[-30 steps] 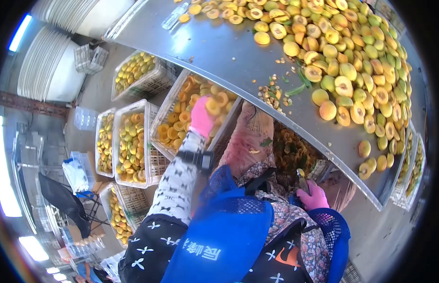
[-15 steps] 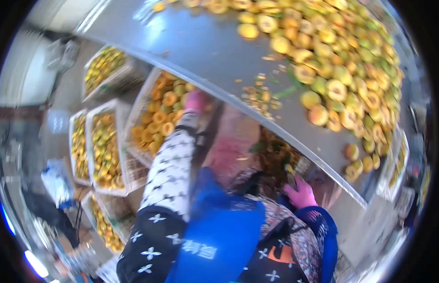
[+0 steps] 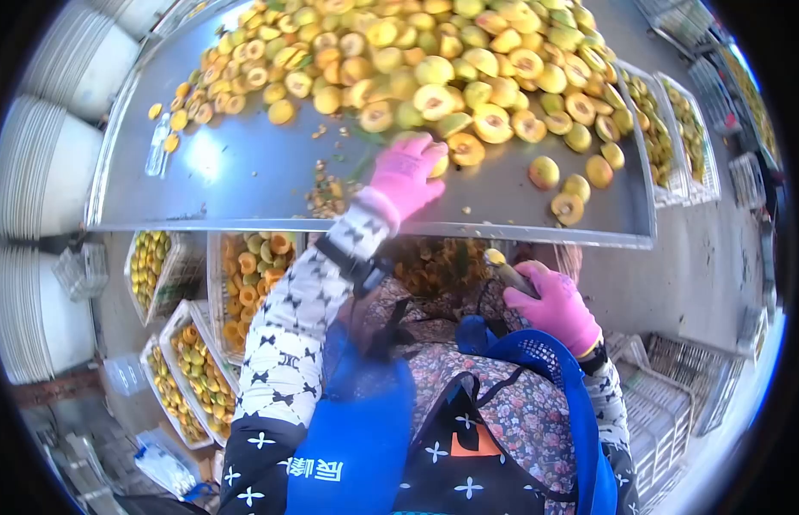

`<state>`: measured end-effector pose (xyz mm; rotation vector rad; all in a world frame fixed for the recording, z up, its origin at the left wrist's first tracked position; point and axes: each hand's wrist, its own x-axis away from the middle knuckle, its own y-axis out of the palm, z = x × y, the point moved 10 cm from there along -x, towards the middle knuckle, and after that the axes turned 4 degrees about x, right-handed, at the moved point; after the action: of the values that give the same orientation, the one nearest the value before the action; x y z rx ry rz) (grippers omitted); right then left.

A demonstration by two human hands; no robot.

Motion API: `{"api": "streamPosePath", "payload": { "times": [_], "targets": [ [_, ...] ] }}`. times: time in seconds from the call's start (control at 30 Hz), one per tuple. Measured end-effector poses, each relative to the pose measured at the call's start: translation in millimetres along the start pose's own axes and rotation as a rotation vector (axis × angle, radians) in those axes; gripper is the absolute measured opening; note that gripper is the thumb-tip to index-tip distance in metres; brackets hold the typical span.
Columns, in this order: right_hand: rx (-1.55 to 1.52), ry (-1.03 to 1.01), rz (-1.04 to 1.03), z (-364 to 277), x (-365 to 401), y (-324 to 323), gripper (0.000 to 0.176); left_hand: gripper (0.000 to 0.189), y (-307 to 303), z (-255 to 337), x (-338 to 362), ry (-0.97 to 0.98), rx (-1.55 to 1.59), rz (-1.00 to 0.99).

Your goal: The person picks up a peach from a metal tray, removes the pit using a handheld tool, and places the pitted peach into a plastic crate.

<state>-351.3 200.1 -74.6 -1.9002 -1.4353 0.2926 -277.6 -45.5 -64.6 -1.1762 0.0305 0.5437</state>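
My left hand (image 3: 405, 178), in a pink glove, is over the metal table at the near edge of the heap of halved yellow peaches (image 3: 502, 81). Its fingers curl around a peach half (image 3: 438, 165), mostly covered by the glove. Below the table's front edge, my right hand (image 3: 554, 305), also pink-gloved, is closed on a short grey tool (image 3: 508, 273) with a yellow tip. Beneath the tool and close to my lap lies a brownish pile of scraps (image 3: 442, 264).
The metal table (image 3: 245, 193) has a raised rim. On it are loose pits (image 3: 326, 193) and a clear bottle (image 3: 157, 148). Crates of peaches (image 3: 202, 373) stand at the left, with more crates (image 3: 657, 137) beyond the table's right end. Stacked white crates (image 3: 661, 421) sit at lower right.
My left hand has moved from the peach crate below the table up to the heap on top. The view has swung round, levelling the table. My right hand still grips the tool.
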Motion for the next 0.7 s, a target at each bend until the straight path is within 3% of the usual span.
{"api": "streamPosePath", "payload": {
  "times": [0.07, 0.17, 0.2, 0.27, 0.37, 0.4, 0.5, 0.63, 0.67, 0.7],
  "targets": [
    [-0.013, -0.014, 0.075, 0, 11, -6, 0.042, 0.055, 28, 1, -21, -0.019, -0.227, -0.206],
    [-0.067, -0.119, 0.281, -17, 18, -17, 0.041, 0.057, 26, -6, -22, -0.014, -0.157, -0.227],
    [-0.071, -0.145, 0.363, -22, 17, -19, 0.041, 0.053, 9, -2, -13, 0.036, -0.140, -0.077],
    [0.045, -0.207, 0.474, -12, 10, -3, 0.042, 0.051, -9, -15, 5, -0.206, 0.347, -0.024],
    [0.312, -0.048, 0.143, 40, 4, 62, 0.045, 0.049, -18, -18, 48, -0.562, 1.149, 0.015],
    [0.227, -0.086, 0.132, 35, 10, 61, 0.051, 0.048, -14, -15, 67, -0.686, 1.432, 0.032],
    [0.095, -0.133, 0.154, 16, 21, 48, 0.050, 0.048, -7, 6, 95, -0.773, 1.864, 0.074],
    [0.090, -0.335, 0.539, -29, 23, 11, 0.045, 0.048, 5, 20, 106, -0.755, 1.992, 0.113],
    [0.197, -0.248, 0.518, -15, 13, 17, 0.043, 0.048, 7, 20, 108, -0.780, 1.968, 0.148],
    [0.297, -0.162, 0.361, 5, 7, 38, 0.042, 0.048, 10, 25, 109, -0.800, 1.976, 0.149]
  ]
}}
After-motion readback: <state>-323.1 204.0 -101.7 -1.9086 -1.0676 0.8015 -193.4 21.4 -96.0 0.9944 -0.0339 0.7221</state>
